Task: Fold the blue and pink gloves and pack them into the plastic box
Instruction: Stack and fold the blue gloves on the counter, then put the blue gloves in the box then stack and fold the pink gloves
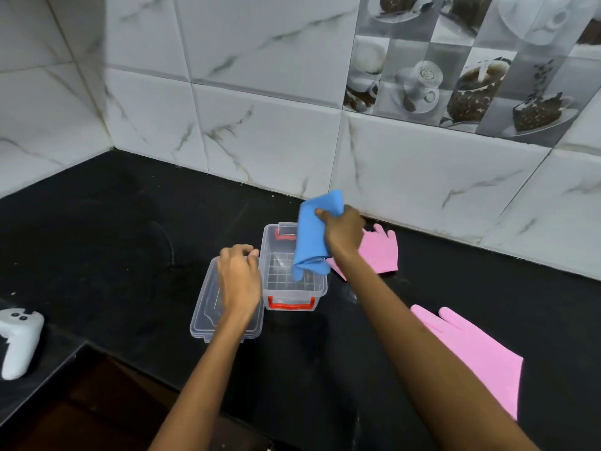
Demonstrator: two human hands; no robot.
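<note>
The plastic box (294,281) sits open at the centre of the frame on the black counter (113,229), its clear lid (208,307) just left of it. Two pink gloves (382,252) (481,349) lie flat to the right. The right hand (344,234) grips the folded blue glove (313,236) above the box, while the left hand (239,281), fingers curled, rests on the box's left rim.

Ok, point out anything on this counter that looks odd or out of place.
A white game controller sits at the counter's left edge, unrelated to the glove packing. Otherwise nothing stands out: nothing looks spilled or damaged.
</note>
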